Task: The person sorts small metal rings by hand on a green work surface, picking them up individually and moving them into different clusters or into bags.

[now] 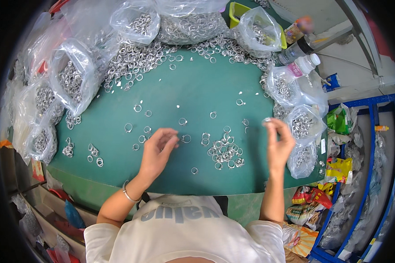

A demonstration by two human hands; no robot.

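Note:
My right hand [278, 142] is raised over the right side of the green tabletop [171, 96], finger and thumb pinched on a small silver ring [266, 119]. My left hand [158, 150] hovers left of the middle with its fingers curled toward the thumb. Whatever those fingers hold, if anything, cannot be made out. A loose ring [186, 139] lies just right of the left fingertips. Between my hands is a small heap of silver rings [225, 151]. Several single rings are scattered around, among them one ring [128, 127] left of my left hand.
Along the far edge runs a bank of loose rings [131, 61]. Clear plastic bags of rings stand at the left [77, 74] and right [305, 125]. A white-capped bottle [303, 65] leans at the right. Beyond the table is a blue shelf rack [373, 144].

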